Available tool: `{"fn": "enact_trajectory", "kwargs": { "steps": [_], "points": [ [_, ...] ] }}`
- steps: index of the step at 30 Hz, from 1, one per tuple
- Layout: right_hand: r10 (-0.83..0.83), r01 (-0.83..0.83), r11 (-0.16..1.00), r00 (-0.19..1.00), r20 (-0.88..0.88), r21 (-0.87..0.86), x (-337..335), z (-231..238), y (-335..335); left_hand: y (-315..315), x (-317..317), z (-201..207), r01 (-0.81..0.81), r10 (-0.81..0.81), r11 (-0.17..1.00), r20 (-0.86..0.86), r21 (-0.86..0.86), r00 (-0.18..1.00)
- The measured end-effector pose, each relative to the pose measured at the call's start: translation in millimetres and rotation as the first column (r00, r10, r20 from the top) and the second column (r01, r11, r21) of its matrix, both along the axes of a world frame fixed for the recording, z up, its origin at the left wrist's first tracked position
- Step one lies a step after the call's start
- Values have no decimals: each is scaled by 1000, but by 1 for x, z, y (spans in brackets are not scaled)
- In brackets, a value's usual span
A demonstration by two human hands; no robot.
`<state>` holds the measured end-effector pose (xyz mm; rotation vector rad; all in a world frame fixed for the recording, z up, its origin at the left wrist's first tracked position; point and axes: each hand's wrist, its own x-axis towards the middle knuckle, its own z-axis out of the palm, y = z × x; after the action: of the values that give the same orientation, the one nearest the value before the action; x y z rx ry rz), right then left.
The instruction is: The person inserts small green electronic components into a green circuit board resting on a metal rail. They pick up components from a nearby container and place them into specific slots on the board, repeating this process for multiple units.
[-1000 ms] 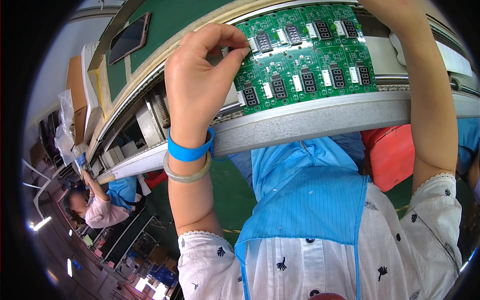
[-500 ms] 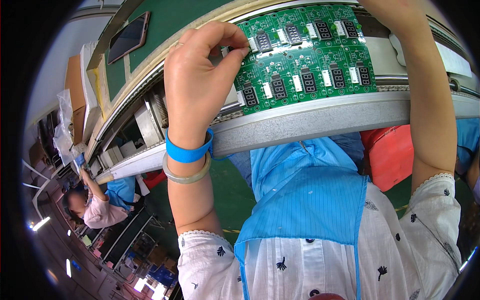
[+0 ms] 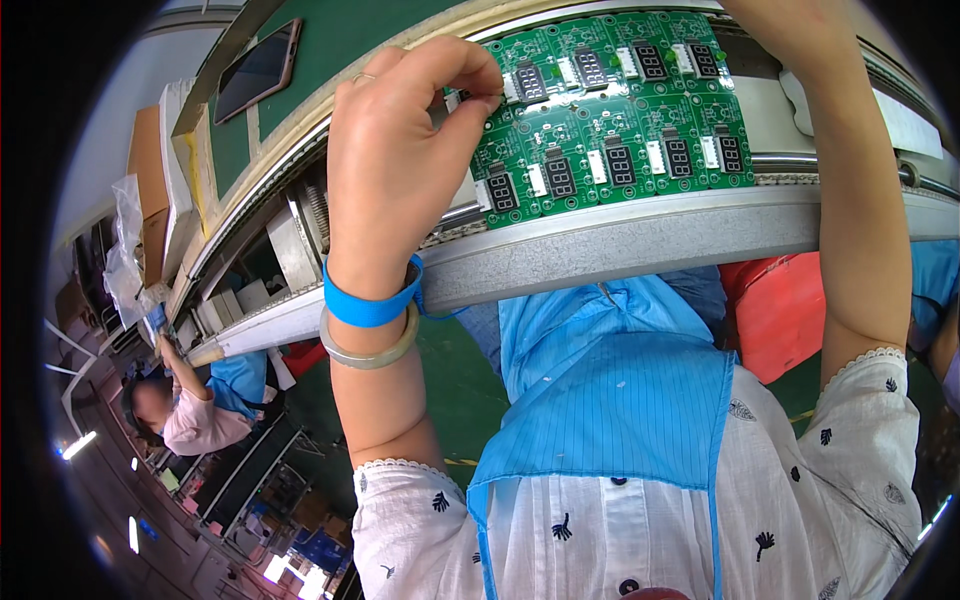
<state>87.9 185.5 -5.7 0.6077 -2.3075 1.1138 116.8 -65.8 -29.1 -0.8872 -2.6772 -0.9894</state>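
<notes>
A green circuit board panel (image 3: 648,108) with several small black digit displays and white connectors lies across the conveyor rails (image 3: 640,225) in front of me. At its upper left corner is my left hand (image 3: 400,140), thumb and forefinger pinched together beside a white connector. Anything between those fingertips is too small to make out. A blue wrist strap (image 3: 370,300) and a pale bangle (image 3: 372,355) circle that wrist. My right hand (image 3: 795,30) reaches past the panel's far right, its fingers cut off by the upper edge of the view.
On the green surface at the far left rests a phone (image 3: 258,70). A cardboard box (image 3: 150,180) and clear plastic (image 3: 125,245) are beyond the left end. Further left, a person (image 3: 205,415) sits at the line. Something red (image 3: 780,310) is below the rail, right of my lap.
My left hand and forearm have shifted slightly left, the fingers still pinched at the panel's corner. The panel appears a few pixels further right. My right arm is almost unchanged.
</notes>
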Motion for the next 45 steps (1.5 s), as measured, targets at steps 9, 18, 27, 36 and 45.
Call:
{"fn": "enact_trajectory", "kwargs": {
  "steps": [9,18,27,36,45],
  "points": [
    [25,-10,998,966,259,-59,15,3,-10,-1,1,8,-1,9,997,96,-81,995],
    [307,-105,934,723,618,-341,9,7,-5,-1,3,5,-18,21,999,54,-50,998],
    [237,-109,969,678,696,-224,11,10,-10,-4,-1,2,-3,4,998,16,-58,1000],
    [256,-355,913,881,398,199,20,-5,-14,-3,3,-2,-65,65,998,100,-3,993],
    [264,-379,871,897,354,313,23,-4,-27,-2,3,-9,-118,109,990,107,75,988]
  ]
}}
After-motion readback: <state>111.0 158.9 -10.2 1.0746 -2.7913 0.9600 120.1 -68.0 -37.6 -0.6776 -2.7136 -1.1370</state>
